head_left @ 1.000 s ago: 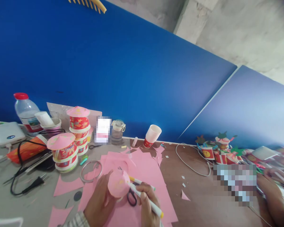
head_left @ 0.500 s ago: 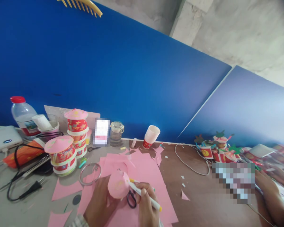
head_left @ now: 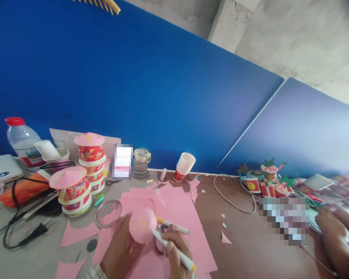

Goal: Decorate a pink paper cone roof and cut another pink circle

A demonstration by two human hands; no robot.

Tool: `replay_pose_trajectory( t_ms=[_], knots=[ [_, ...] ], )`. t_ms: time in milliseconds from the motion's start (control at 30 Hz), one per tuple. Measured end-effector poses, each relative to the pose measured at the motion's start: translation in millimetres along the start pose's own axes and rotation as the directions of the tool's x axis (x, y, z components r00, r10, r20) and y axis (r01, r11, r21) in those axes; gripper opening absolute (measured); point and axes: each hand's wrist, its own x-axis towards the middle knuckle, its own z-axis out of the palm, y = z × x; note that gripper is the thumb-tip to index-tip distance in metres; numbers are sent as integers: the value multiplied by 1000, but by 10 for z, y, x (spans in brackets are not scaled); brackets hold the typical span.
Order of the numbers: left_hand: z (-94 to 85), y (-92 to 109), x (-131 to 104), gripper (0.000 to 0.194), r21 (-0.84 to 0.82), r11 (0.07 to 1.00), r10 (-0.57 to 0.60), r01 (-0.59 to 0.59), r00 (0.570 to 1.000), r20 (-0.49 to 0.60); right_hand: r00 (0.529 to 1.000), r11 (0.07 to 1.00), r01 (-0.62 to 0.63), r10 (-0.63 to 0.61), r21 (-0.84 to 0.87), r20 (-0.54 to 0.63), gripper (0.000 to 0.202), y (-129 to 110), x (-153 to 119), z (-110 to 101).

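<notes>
A small pink paper cone [head_left: 142, 225] with faint yellow marks is held from the left by my left hand [head_left: 122, 248], its fingers partly hidden behind the paper. My right hand [head_left: 176, 248] grips a white marker [head_left: 178, 255] with a yellow end, its tip at the cone's right edge. Beneath both hands lie pink paper sheets [head_left: 186, 217]. Another marker [head_left: 174, 225] rests on them just beyond my right hand, and dark-handled scissors [head_left: 158, 246] show between my hands, partly covered.
Decorated cup towers [head_left: 75, 193] with pink tops, a bottle [head_left: 25, 143], a metal ring [head_left: 97, 219] and a black plug [head_left: 31, 234] are at the left. Stacked cups [head_left: 184, 166] and a glass jar [head_left: 141, 162] stand behind. Another person's hands [head_left: 331, 224] are at the right.
The cone has turned slightly and the marker tip has shifted lower along its right edge. The second marker is now more exposed. At the right, the other person's hands have moved.
</notes>
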Motion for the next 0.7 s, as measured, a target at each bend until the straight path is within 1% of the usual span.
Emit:
replay_pose_trajectory(
  t_ms=[67,133,267,433,600,700],
  knots=[
    [2,-8,2,50,-49,999,-3,5,1000,25,1000,1000,7,-7,-28,3,34,-16,-2,4],
    [-10,-6,0,52,-81,997,-4,8,999,43,1000,999,-3,3,-35,1,35,-20,-3,5],
    [-38,10,-7,57,-88,996,-10,13,999,38,1000,999,3,-3,-49,2,35,-18,5,-2],
    [-43,12,-10,56,-102,995,23,-21,999,24,1000,999,15,-15,-34,11,34,-30,13,-5],
    [-32,-10,-7,56,-124,992,7,-1,999,49,999,997,53,-52,-51,15,35,-71,1,17],
    [-36,-9,-2,57,-118,993,-3,8,999,42,998,997,59,-58,-56,28,34,-87,0,23]
  ],
)
